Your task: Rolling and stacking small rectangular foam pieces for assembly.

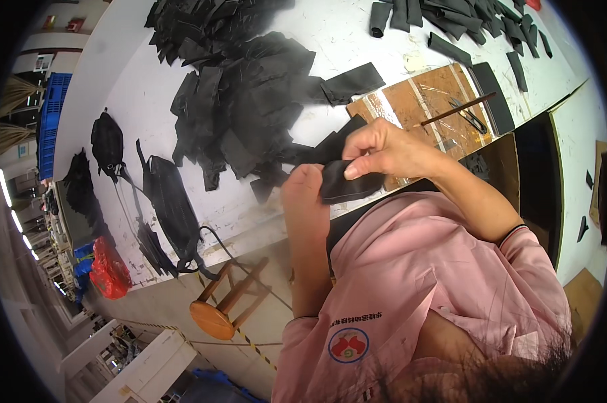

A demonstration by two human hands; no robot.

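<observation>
Between my two hands, above the near edge of the white table, is a black fabric piece (352, 188), flat and folded-looking with a pale line along its lower edge. My left hand (303, 185) grips its left end with the fingers closed. From above, my right hand (377, 151) pinches the piece, the thumb lying across its upper side. A big heap of similar black fabric pieces (250, 101) lies just beyond my hands. Close to my right hand rests a brown wooden board (424, 101) carrying a pencil (458, 109) and a small cutter (477, 121).
Rolled black fabric tubes (451, 20) lie at the far right. Black bags with straps (169, 201) and a red plastic bag (109, 269) sit on the table's left part. A wooden stool (213, 319) stands below the edge. Blue crates (53, 124) are farther left.
</observation>
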